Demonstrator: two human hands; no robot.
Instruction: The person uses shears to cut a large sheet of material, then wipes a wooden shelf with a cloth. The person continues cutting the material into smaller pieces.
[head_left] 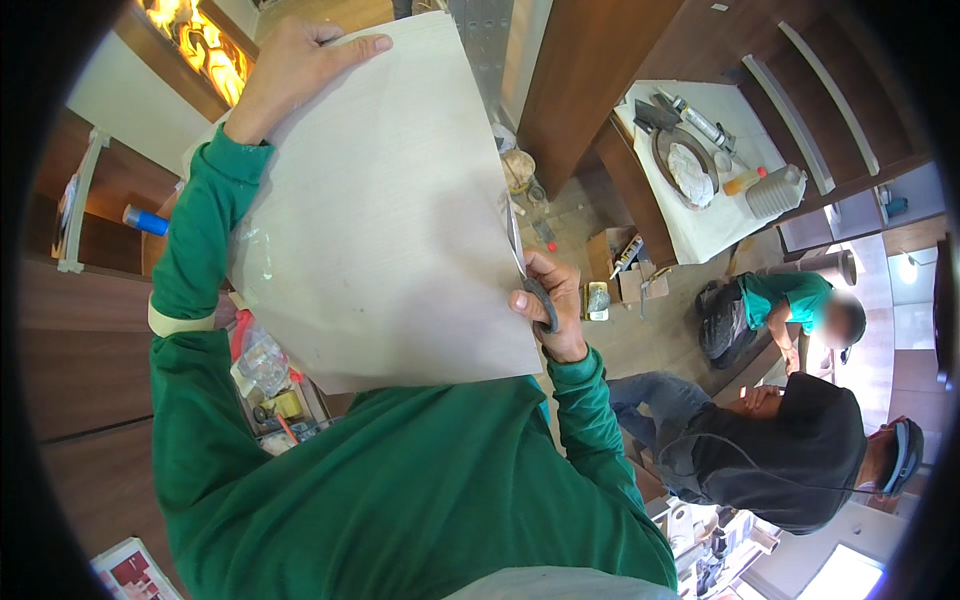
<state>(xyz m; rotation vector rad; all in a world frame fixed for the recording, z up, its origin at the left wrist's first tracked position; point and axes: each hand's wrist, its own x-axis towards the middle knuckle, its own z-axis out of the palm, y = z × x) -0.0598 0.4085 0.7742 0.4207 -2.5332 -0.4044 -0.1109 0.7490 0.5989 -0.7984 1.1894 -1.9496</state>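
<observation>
A large pale grey sheet (380, 210) is held up in front of my chest and spans much of the view. My left hand (295, 70) grips its far left edge, thumb lying on the upper face and the other fingers partly hidden. In my right hand (555, 300) is a pair of scissors (538, 292) with dark handles. The blades point away from me along the sheet's right edge; whether they are open or closed on it is hard to see.
At right, a covered table (690, 225) bears a round tray (660, 160), a caulking gun (700, 122) and a plastic jug (775, 192). A cardboard box (612, 255) and a bucket (518, 170) stand on the floor. Two people, one kneeling (790, 300) and one in black (770, 450), are at right.
</observation>
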